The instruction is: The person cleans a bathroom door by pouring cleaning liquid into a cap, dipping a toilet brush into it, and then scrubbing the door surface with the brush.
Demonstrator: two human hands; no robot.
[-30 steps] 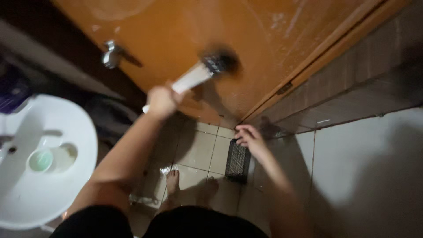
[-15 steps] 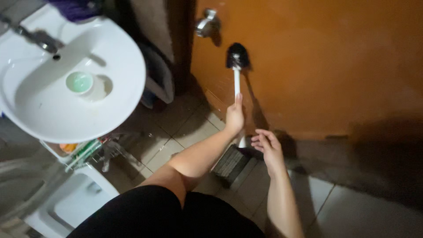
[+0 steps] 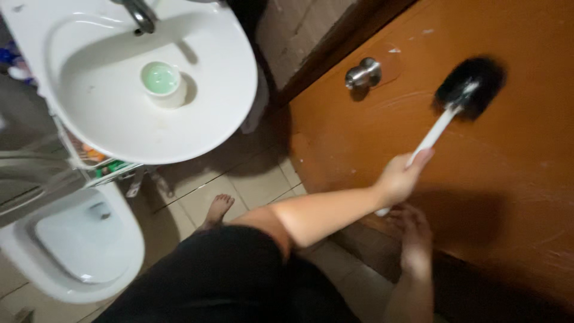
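Head view: my left hand (image 3: pixel 396 179), fingers clamped on brush (image 3: pixel 469 90); right hand (image 3: pixel 412 234) fingers apart. Risk, I judge: bristles skidding off the wet door (image 3: pixel 508 179).

We note a white basin (image 3: pixel 197 113), white toilet (image 3: pixel 72 251), pale tiled floor (image 3: pixel 257 179), orange door (image 3: pixel 526 179) with metal knob (image 3: pixel 362 74); dim light.

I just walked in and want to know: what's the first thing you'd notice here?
The black-bristled brush with a white handle stands out, pressed against the orange door at the upper right, gripped by the left hand. The right hand hangs open just below it. At the upper left is a white sink with a small green cup inside.
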